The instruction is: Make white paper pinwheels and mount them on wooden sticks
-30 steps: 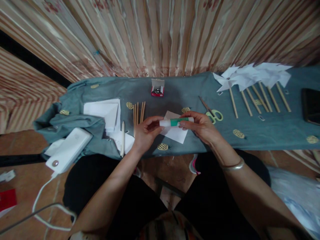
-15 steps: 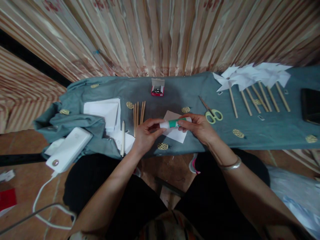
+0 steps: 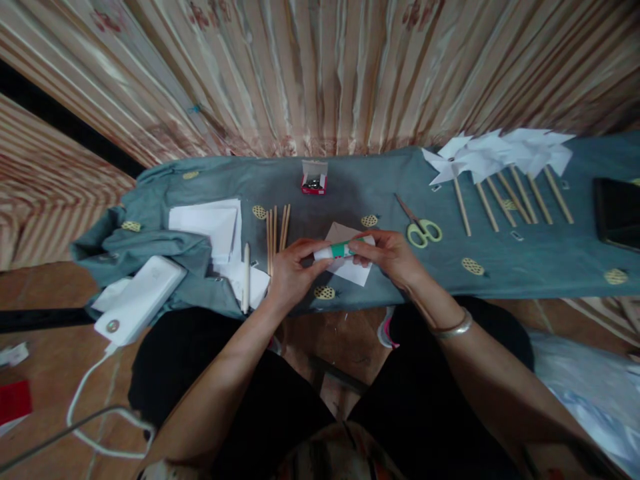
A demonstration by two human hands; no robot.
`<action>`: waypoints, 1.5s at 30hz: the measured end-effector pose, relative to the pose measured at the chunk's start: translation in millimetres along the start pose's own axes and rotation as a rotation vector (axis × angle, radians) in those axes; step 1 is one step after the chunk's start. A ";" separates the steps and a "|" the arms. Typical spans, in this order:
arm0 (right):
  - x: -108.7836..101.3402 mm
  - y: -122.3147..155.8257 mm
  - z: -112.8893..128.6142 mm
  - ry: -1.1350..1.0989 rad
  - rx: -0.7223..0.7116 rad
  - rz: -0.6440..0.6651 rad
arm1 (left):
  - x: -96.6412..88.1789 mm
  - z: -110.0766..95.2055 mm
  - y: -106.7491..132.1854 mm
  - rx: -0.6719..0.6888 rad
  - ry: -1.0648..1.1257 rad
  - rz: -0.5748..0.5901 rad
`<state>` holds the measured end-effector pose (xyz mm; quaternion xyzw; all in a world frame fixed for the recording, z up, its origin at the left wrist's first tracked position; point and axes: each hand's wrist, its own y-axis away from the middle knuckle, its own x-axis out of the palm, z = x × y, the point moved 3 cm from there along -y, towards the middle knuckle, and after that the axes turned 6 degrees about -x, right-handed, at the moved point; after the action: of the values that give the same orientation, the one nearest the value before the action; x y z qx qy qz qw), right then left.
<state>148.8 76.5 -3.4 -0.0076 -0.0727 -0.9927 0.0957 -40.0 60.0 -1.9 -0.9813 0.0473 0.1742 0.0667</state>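
A white and green glue stick (image 3: 340,251) is held level between my two hands, above a square of white paper (image 3: 356,272). My left hand (image 3: 294,270) pinches its white left end between thumb and fingers. Around the green part and right end, my right hand (image 3: 393,257) is closed. The paper lies on the cloth and is partly hidden by the hands and the glue stick. Just left of it, beside my left hand, several wooden sticks (image 3: 276,230) lie in two groups. Green-handled scissors (image 3: 423,230) rest to the right of my right hand.
Several white paper pinwheels (image 3: 500,157) on sticks lie at the right. A small open red box (image 3: 314,183) of metal pieces stands at the back. Stacked white paper (image 3: 200,223), a white pen (image 3: 246,277) and a cabled white power bank (image 3: 143,300) are left. A black object (image 3: 617,212) sits far right.
Both hands keep hold of the glue stick, which sits slightly further left in view. The whole view has shifted a little; nothing on the table has visibly been moved.
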 end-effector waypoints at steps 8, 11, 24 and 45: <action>-2.6 -1.9 -1.5 0.027 -0.037 -0.018 | 2.6 5.7 -3.8 -0.034 0.016 -0.023; -15.0 -1.2 -0.9 0.070 -0.124 -0.087 | -3.8 18.8 -11.9 -0.124 0.064 -0.130; -23.2 41.5 -4.7 0.933 -0.615 0.024 | -18.1 16.5 -19.6 0.162 -0.648 -0.207; -20.0 52.6 -4.8 0.897 -0.512 0.152 | 32.5 -9.2 22.1 0.479 -0.625 0.222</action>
<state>178.5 28.6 -1.3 0.3900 0.2211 -0.8746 0.1845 -9.1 34.6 -7.2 -0.8268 0.1695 0.4542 0.2853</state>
